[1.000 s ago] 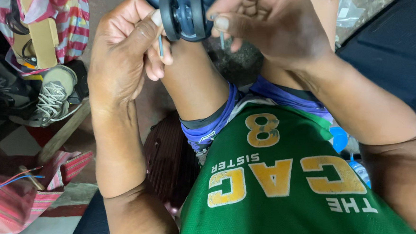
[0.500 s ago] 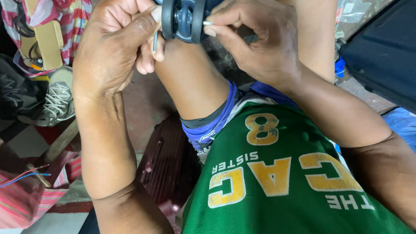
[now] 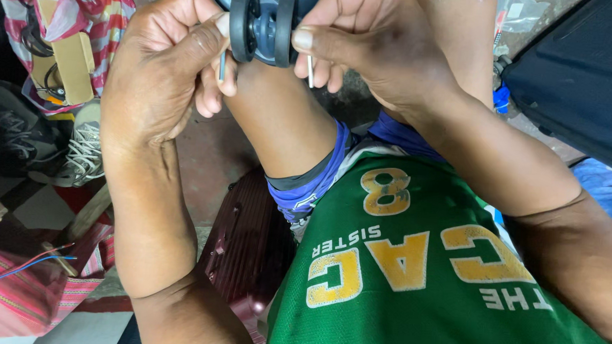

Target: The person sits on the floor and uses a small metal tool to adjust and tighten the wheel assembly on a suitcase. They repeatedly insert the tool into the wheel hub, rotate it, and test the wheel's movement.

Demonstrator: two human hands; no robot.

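Observation:
A black double caster wheel (image 3: 263,24) on a blue-grey housing sits at the top of the head view, above my bent knee. My left hand (image 3: 163,74) presses its thumb on the wheel's left side and pinches a thin metal tool (image 3: 222,67) under it. My right hand (image 3: 369,39) holds the wheel's right side with the thumb, and a thin metal pin (image 3: 310,71) sticks down from its fingers. The wheel's axle ends are hidden by both thumbs.
A dark maroon suitcase (image 3: 242,249) lies under my knee. A dark blue case (image 3: 590,75) is at the upper right. At left are a striped bag (image 3: 76,20) holding a cardboard box and cables, a pair of sneakers (image 3: 77,149), and a pink woven bag (image 3: 20,293) with red and blue wires.
The view has shifted slightly. My right thumb has moved onto the wheel's right face, and both hands stay on the wheel.

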